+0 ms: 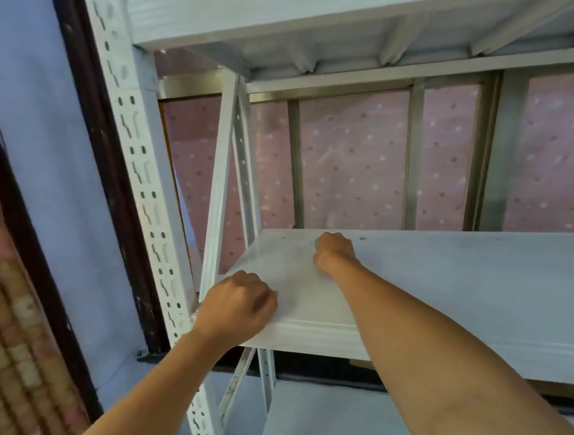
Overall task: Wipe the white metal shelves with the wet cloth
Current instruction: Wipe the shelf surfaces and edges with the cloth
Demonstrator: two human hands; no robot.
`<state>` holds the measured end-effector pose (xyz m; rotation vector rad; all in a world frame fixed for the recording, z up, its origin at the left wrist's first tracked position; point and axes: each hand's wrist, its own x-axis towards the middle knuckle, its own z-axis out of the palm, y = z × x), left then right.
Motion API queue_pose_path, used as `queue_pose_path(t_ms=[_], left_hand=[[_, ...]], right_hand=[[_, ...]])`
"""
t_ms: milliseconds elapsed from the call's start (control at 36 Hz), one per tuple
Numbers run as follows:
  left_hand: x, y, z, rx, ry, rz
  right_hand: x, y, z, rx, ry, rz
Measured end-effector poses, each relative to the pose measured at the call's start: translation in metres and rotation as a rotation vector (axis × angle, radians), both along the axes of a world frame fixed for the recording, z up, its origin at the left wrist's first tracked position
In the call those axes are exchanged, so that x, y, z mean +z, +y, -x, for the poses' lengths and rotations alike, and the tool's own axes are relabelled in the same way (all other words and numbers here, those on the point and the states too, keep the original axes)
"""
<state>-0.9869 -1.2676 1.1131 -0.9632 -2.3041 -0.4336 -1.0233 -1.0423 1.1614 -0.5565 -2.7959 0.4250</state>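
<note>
White metal shelf (454, 272) seemingly mid-wipe, dark specks (362, 238) remaining near the back. Right hand (334, 251) fisted round a barely visible cloth (316, 244); left hand (234, 302) curled, resting on front edge.

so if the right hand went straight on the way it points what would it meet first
Likely the pink dotted sheet behind the shelf, just past its back edge; the right hand is nearly there, though depth is unclear.

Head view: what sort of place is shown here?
Likely an indoor storage area: white metal shelves on a slotted upright, standing before a metal-framed window covered with a pink dotted covering.
</note>
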Motion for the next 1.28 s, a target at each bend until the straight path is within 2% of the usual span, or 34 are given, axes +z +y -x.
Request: queue_pose_path(t_ms=[417,667,722,833,1028,1139,1278], left_hand=[[-0.013,-0.006,0.014,-0.131,0.178,-0.192],[-0.011,-0.006,0.013,-0.091,0.176,-0.122],[-0.011,-0.007,0.013,-0.095,0.173,-0.12],[-0.01,-0.007,0.014,-0.124,0.162,-0.126],[-0.009,-0.008,0.014,-0.128,0.186,-0.13],[-0.009,-0.008,0.014,-0.12,0.168,-0.126],[-0.009,-0.007,0.013,-0.114,0.151,-0.116]], right_hand=[[-0.002,-0.119,0.07,0.18,0.098,0.08],[0.012,-0.122,0.074,0.204,0.113,0.127],[0.016,-0.124,0.073,0.217,0.103,0.215],[0.015,-0.129,0.079,0.254,0.131,0.514],[0.014,-0.118,0.092,0.212,0.332,0.578],[0.015,-0.1,0.098,0.156,0.431,0.546],[0.016,-0.078,0.106,0.087,0.469,0.555]])
